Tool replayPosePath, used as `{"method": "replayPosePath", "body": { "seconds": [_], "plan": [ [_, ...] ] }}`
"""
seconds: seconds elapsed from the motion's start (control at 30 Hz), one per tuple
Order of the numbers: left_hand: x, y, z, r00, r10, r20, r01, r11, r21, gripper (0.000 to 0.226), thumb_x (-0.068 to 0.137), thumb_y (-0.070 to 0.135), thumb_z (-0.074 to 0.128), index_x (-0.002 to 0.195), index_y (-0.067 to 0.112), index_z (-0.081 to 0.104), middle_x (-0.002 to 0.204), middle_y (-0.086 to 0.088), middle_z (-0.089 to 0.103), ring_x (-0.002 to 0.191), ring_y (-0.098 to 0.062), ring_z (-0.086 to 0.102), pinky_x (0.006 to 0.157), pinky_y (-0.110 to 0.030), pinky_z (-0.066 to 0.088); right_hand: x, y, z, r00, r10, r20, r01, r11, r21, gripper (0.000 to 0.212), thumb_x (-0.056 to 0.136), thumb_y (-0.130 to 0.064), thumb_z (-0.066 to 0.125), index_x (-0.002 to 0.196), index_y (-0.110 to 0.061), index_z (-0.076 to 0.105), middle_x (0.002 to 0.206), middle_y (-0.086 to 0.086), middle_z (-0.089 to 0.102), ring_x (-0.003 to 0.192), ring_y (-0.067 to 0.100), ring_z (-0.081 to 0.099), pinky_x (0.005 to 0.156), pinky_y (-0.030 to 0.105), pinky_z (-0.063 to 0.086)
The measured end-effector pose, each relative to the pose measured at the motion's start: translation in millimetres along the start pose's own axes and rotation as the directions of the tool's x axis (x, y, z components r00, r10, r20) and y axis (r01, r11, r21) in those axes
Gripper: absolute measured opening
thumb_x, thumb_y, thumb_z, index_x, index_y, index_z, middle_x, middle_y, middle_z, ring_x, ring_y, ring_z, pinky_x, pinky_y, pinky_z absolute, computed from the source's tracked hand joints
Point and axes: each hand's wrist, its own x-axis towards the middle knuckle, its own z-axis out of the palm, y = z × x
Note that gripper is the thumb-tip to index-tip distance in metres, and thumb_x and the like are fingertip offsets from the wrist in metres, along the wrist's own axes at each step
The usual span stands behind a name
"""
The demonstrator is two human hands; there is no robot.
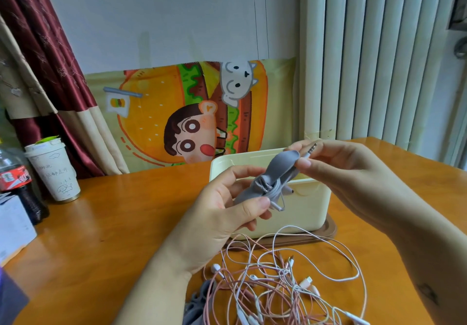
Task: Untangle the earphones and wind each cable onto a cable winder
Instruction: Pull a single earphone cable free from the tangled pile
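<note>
My left hand (227, 208) grips the lower end of a grey cable winder (270, 175) that has a grey earphone cable wrapped round its middle. My right hand (336, 165) pinches the cable's metal jack plug (311, 149) at the winder's upper end. Both hands are raised in front of a cream box (303, 213). On the table below lies a tangle of white and pink earphones (283, 281). More grey cable winders (199, 302) lie at the tangle's left edge, partly cut off by the frame.
The cream box stands on a brown tray (326, 233) on the orange wooden table (113, 223). A paper cup (54, 173) and a cola bottle (19, 185) stand at the far left. A cartoon cloth (177, 112) hangs behind.
</note>
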Motion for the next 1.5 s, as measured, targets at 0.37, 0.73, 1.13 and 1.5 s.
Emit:
{"method": "replayPosePath", "body": {
  "seconds": [0.37, 0.73, 1.13, 1.5],
  "plan": [
    [-9.3, 8.2, -14.5, 0.982, -0.054, 0.182, 0.078, 0.989, -0.129, 0.043, 0.059, 0.014, 0.085, 0.099, 0.026, 0.077, 0.088, 0.002, 0.070, 0.064, -0.008, 0.061, 0.060, -0.017, 0.053, -5.2, -7.8, -6.8, 0.951, 0.000, 0.310, -0.053, 0.985, 0.163, 0.035, 0.073, -0.044, 0.076, 0.083, -0.011, 0.075, 0.091, 0.010, 0.071, 0.090, 0.023, 0.065, 0.082, 0.028, 0.052],
    [-9.5, 12.7, -19.6, 0.966, -0.159, 0.203, 0.095, 0.952, 0.292, 0.043, 0.070, 0.026, 0.075, 0.112, 0.033, 0.071, 0.116, 0.009, 0.071, 0.113, -0.006, 0.063, 0.090, -0.015, 0.047, -10.4, -26.9, 21.0, 0.963, 0.102, 0.248, 0.042, 0.857, -0.513, 0.023, 0.077, -0.049, 0.059, 0.079, -0.031, 0.073, 0.079, -0.018, 0.070, 0.077, 0.000, 0.066, 0.066, 0.014, 0.052],
    [-1.6, 0.9, -12.7, 0.996, -0.074, 0.044, 0.067, 0.987, 0.145, 0.041, 0.064, 0.051, 0.083, 0.100, 0.033, 0.075, 0.099, -0.011, 0.070, 0.091, -0.030, 0.056, 0.077, -0.033, 0.050, -5.3, -16.6, 12.2, 0.965, 0.101, 0.241, -0.012, 0.939, -0.345, 0.028, 0.077, -0.039, 0.057, 0.089, -0.022, 0.076, 0.086, -0.009, 0.074, 0.084, 0.009, 0.069, 0.078, 0.030, 0.055],
    [6.7, -8.3, 3.7, 0.995, -0.053, -0.087, 0.030, 0.968, -0.249, 0.035, 0.077, 0.014, 0.059, 0.112, 0.017, 0.059, 0.090, -0.009, 0.071, 0.072, -0.018, 0.069, 0.061, -0.030, 0.058, -3.3, -12.4, 14.3, 0.990, 0.079, 0.113, -0.059, 0.983, -0.176, 0.022, 0.072, -0.032, 0.063, 0.082, -0.013, 0.070, 0.081, 0.003, 0.072, 0.082, 0.020, 0.069, 0.072, 0.028, 0.054]
  ]
}}
